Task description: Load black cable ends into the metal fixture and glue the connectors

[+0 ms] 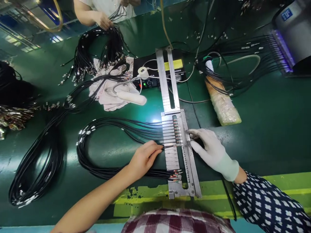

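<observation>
A slotted metal jig [172,158] lies lengthwise in front of me. Several thin black cables [145,127] run side by side into its upper slots, their bare ends in a row along the middle. My left hand [145,157] pinches one black cable just left of the jig, its tip reaching across a slot. Gloved in white, my right hand [210,150] rests at the jig's right rail [188,145], thumb and fingertips touching it. More cable ends with coloured wires and metal terminals [176,176] lie across the jig's lower part. The cables loop round to the left.
Behind the jig sits a black control box [150,83] with a green light. A pink cloth [105,94], a wrapped block [225,110] and cable bundles [39,171] lie around. Across the table, a co-worker's hand [103,20] holds cables. A grey machine [293,35] stands at right.
</observation>
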Motion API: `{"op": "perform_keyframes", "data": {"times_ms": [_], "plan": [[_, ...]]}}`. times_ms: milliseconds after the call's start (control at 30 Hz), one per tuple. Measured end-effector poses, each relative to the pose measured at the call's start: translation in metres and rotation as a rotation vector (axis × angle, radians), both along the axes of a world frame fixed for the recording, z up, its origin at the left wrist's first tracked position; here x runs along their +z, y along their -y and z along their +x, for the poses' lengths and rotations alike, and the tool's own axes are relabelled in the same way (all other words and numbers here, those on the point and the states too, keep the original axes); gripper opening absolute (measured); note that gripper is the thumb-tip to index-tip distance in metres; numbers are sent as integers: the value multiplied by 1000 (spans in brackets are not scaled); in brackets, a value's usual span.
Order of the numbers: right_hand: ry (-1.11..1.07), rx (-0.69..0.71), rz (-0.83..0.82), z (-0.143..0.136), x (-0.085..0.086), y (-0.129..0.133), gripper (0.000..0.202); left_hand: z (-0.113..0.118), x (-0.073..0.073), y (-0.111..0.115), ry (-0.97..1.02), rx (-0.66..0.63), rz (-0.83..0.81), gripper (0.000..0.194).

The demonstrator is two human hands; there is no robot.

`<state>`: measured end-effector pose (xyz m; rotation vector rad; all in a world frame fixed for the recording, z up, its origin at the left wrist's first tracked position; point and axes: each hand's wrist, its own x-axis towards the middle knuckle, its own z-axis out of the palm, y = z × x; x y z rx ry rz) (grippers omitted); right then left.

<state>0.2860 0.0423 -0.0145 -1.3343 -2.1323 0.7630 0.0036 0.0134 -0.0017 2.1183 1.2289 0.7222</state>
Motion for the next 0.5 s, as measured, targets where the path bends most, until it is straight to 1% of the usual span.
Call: {"op": "perform_keyframes", "data": {"times_ms": [33, 100, 167, 267, 367, 500], "plan": [[-1, 0, 5, 0, 0, 0, 32, -2, -5, -2, -28, -30, 28, 17], [-5, -4, 0, -1, 0, 1, 31, -7, -9, -6, -51, -100, 45, 23], [-12, -9, -17, -1, 1, 1, 31, -12, -8, -8, -44, -175, 28, 30], [-19, -6, -31, -2, 2, 1, 30, -12, -6, -10, -63, -280, 25, 36], [-18, 1, -27, -2, 3, 1, 28, -9, -6, -11, -143, -336, 83, 38], [-15, 7, -27, -2, 3, 0, 28, -9, -6, -13, -284, -370, 187, 40]]}}
